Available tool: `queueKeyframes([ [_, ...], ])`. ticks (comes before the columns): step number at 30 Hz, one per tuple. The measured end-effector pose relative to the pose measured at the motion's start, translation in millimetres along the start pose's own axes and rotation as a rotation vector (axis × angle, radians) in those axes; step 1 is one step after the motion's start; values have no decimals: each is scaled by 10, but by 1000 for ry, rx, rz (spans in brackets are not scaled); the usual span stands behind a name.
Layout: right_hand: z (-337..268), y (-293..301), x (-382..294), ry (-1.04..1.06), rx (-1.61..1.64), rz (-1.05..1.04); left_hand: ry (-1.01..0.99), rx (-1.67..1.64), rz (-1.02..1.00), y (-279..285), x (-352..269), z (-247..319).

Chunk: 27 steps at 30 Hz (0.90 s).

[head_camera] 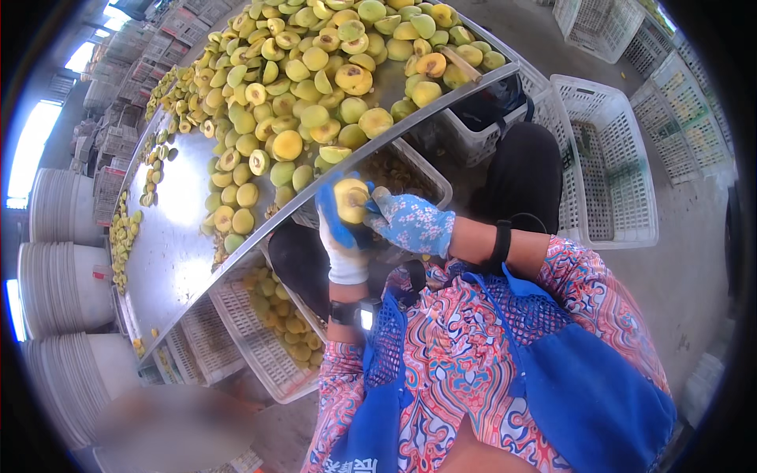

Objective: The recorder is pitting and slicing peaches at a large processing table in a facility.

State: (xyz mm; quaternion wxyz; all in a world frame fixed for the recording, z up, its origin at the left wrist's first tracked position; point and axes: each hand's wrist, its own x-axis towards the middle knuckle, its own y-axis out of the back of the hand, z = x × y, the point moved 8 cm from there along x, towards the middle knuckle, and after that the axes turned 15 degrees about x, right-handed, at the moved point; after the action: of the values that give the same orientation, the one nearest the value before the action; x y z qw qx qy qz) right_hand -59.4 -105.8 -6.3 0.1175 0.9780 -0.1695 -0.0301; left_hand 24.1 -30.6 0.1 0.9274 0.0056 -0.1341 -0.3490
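My left hand, in a white and blue coated glove, holds a yellow halved fruit, its cut face with a brown hollow turned up. My right hand, in a blue flower-patterned glove, has its fingers closed at the fruit's right side; whether a small tool is in them is hidden. Both hands are just off the near edge of a metal table. Many green and yellow halved fruits are heaped on it. A wooden-looking handle lies among the fruits near the table's right corner.
Under the table edge stand a crate of yellow fruit and a crate with brown scraps. An empty white plastic crate is at the right, with more crates beyond. Stacked white tubs stand at the left. A blurred shape is at lower left.
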Motion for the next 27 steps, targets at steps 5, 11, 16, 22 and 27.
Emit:
queueKeyframes([
  [5,117,-108,-28,-205,216,31,-176,58,138,85,-30,-107],
  [11,144,-64,29,-144,-19,-116,210,-211,-71,-6,78,-188],
  [16,-98,-197,-124,-500,689,-162,217,-248,113,45,3,-120],
  [22,49,-67,65,-160,137,-114,52,95,7,32,117,-67],
  [27,105,-256,-89,-524,866,-253,231,-205,130,-9,65,-223],
])
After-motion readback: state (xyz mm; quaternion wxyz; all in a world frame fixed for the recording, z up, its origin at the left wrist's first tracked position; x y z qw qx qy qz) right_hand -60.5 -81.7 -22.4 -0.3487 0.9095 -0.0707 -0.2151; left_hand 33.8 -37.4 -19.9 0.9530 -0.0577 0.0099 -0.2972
